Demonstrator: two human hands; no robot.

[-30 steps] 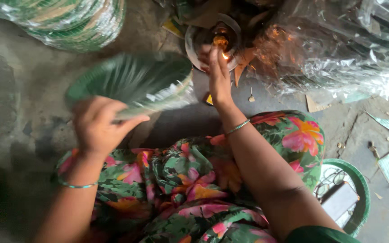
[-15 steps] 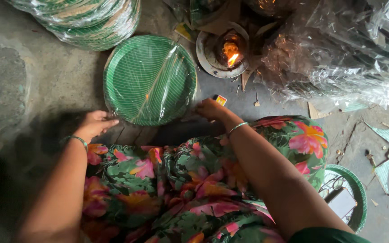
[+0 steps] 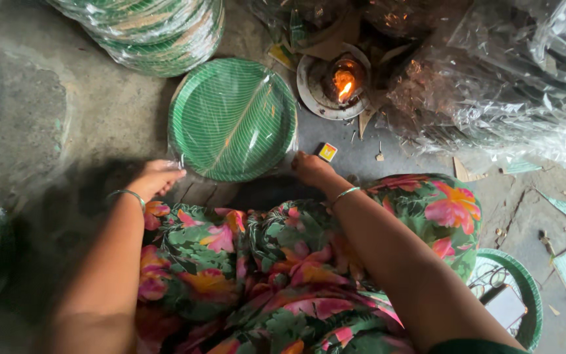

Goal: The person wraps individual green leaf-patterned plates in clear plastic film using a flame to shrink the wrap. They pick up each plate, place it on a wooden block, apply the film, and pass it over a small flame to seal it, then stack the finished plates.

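Plates [image 3: 232, 118]: wrapped stack; I judge it light, film slippery; grip rims.
Left hand [image 3: 155, 178]: fingers curled at wrap edge.
Right hand [image 3: 310, 168]: pinching film.

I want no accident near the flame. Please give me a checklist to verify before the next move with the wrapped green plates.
1. Left hand at the near left edge of the wrapped green plates: ok, fingers touch the plastic film.
2. Right hand at the near right edge: ok, it touches the film there.
3. Firm grip on the pack: cannot tell, fingertips are partly hidden.
4. Plates lie flat on the floor: ok.
5. Burning lamp kept away from plastic: not ok, it burns close beside the film and the clear plastic bags.
6. Small yellow box out of the way: not ok, it lies near the right hand.
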